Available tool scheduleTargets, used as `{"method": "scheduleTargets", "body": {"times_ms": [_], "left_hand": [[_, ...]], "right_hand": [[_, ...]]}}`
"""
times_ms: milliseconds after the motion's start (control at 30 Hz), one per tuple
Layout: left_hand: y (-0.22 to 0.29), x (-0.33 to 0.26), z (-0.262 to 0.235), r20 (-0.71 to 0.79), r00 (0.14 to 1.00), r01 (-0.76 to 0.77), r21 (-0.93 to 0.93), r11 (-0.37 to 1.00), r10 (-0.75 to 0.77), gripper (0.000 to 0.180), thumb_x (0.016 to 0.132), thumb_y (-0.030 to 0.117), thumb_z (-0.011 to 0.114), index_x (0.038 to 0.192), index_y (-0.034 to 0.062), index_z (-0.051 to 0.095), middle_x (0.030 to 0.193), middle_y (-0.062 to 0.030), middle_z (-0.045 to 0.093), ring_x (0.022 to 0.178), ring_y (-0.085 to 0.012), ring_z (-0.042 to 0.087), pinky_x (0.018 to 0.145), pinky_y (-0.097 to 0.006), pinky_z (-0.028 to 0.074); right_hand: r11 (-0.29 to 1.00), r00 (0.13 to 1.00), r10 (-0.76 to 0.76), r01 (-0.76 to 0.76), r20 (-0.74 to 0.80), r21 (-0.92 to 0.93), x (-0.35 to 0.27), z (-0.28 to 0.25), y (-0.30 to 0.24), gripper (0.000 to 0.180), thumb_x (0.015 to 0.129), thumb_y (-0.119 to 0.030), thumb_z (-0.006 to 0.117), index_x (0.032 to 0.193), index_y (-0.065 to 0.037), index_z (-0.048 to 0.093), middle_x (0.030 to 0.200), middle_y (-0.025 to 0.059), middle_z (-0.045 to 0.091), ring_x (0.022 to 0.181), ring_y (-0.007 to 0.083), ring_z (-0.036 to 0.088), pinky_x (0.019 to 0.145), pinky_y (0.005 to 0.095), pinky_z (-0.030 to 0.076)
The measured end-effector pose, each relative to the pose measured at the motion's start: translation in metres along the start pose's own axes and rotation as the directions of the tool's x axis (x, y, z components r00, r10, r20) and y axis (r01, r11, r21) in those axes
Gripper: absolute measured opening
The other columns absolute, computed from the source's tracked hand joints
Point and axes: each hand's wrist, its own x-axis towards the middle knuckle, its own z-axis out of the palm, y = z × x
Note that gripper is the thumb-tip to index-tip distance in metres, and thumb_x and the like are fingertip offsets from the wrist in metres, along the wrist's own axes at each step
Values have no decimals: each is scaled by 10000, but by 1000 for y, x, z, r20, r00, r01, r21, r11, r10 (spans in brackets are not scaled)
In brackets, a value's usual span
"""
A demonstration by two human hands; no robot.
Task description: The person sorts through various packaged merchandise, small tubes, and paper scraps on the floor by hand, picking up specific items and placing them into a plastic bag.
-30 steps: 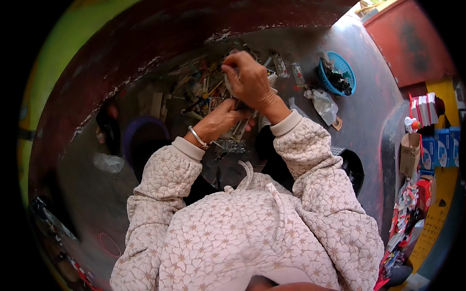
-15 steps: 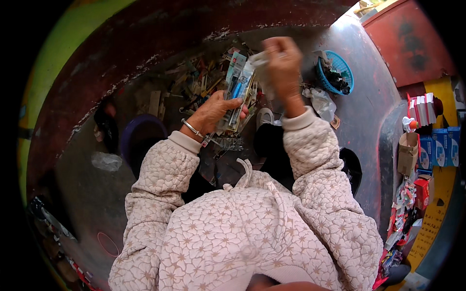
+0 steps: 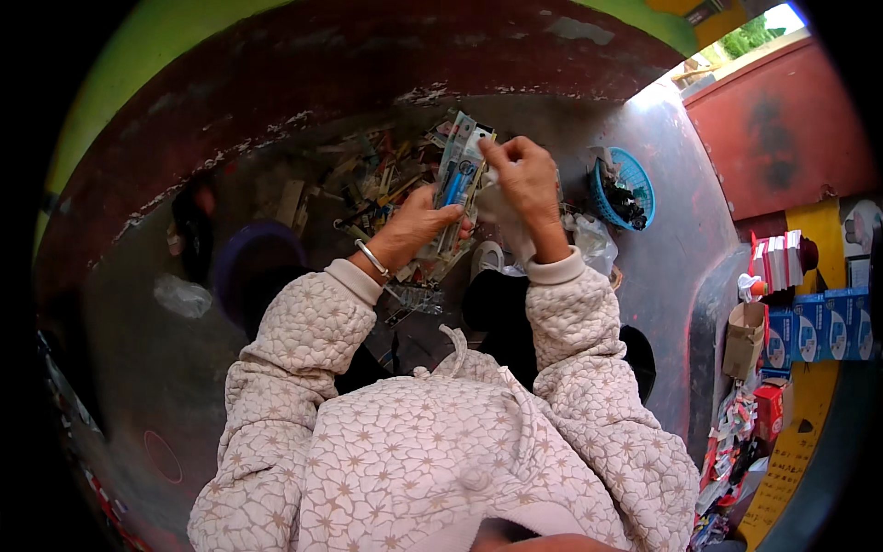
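Observation:
My left hand, with a bangle at the wrist, grips several slim clear packs with blue pen-like items inside. They tilt up and away from me, the thumb lying across their near end. At the far end of the packs, my right hand is closed in a pinch. A thin, see-through plastic wrapper hangs below its fingers, partly blurred. Under both hands spreads a heap of mixed packs and sticks on the floor.
A blue basket with dark items stands to the right, a clear plastic bag nearer me. On the left are a purple tub and another bag. Boxes line the right side; a dark red wall band runs behind.
My right hand has come down from above and to the right, in against the far end of the packs. The left hand keeps its hold. The whole view has shifted slightly.

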Motion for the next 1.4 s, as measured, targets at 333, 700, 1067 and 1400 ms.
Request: {"method": "scheduleTargets", "body": {"times_ms": [333, 700, 1067, 1400], "left_hand": [[-1, -4, 0, 55, 995, -92, 159, 983, 84, 229, 851, 197, 592, 994, 33, 519, 867, -39, 604, 793, -117, 593, 751, -280, 488], [1, -6, 2, 140, 988, 110, -307, 945, -70, 270, 811, 208, 652, 981, 34, 535, 814, -65, 607, 755, -141, 624, 655, -305, 545], [3, -6, -1, 274, 961, 129, -305, 943, -43, 262, 789, 141, 659, 994, 45, 526, 788, -26, 595, 695, -92, 593, 623, -259, 520], [4, -7, 4, 132, 990, 82, -297, 951, -44, 206, 806, 105, 620, 960, 49, 495, 746, -26, 589, 627, -100, 585, 584, -270, 512]], "right_hand": [[988, 995, -41, 27, 92, 154, -3, 28, 2, 269, 704, -204, 597, 780, 54, 619, 639, 114, 588, 617, 163, 566, 602, 290, 449], [797, 948, -6, -189, 319, 574, 7, 10, 17, 81, 701, -58, 580, 693, 23, 582, 634, -3, 538, 620, 68, 474, 573, 218, 386], [596, 874, -25, -376, 485, 710, 12, -5, 16, 77, 779, -34, 611, 852, -12, 611, 767, 32, 614, 672, 89, 561, 652, 200, 464], [725, 952, 91, -265, 293, 636, 6, 12, 14, 139, 741, -36, 664, 850, 4, 588, 763, 29, 585, 677, 93, 551, 633, 207, 459]]}}
